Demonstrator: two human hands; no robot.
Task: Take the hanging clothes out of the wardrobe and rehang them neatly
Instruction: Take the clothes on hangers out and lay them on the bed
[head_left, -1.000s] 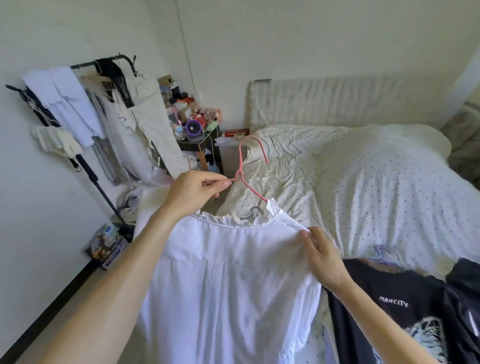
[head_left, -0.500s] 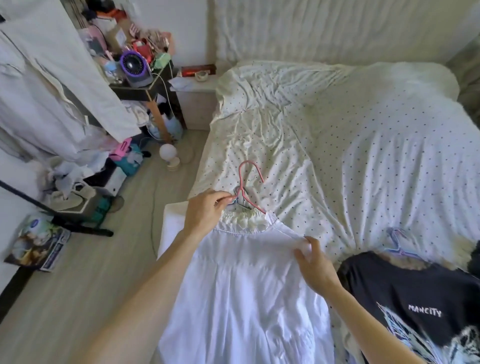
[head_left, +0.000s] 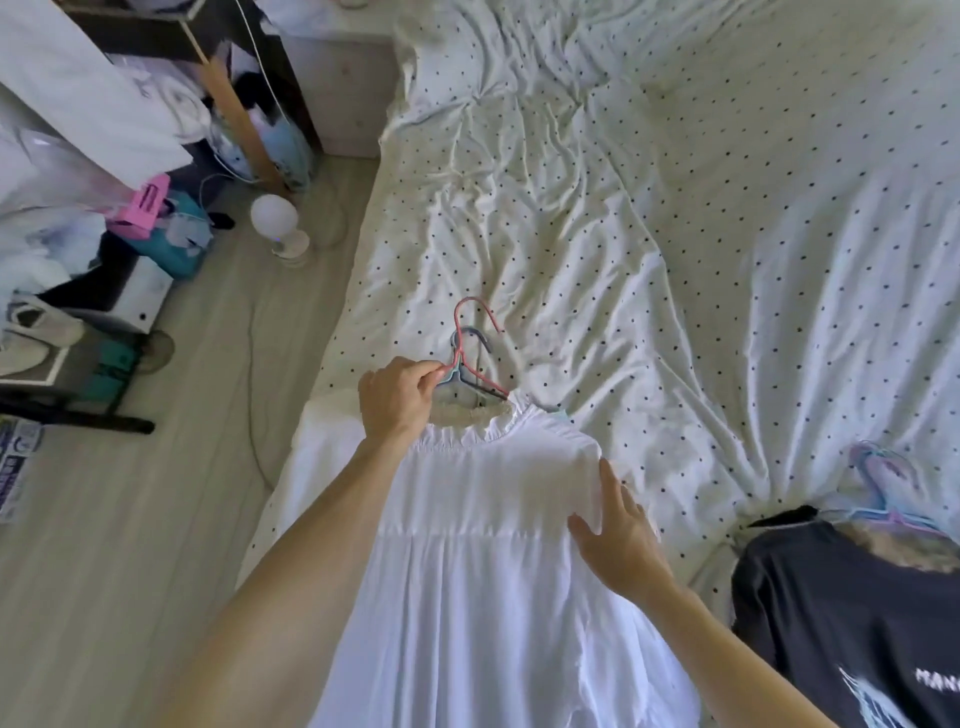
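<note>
White dress lies at the lower centre of the frame on the near edge of the bed, its hem cut off by the bottom border. We see only the hooks of a pink hanger and a blue hanger; their arms vanish inside the frilled collar. Our left hand pinches the pink hanger's neck just above that collar. Our right hand rests flat, fingers straight, on the dress's shoulder.

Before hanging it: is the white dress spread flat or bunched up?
Spread flat: the white dress lies smoothed out along the bed, left hand pinching its hangers, right hand resting flat on it.
</note>
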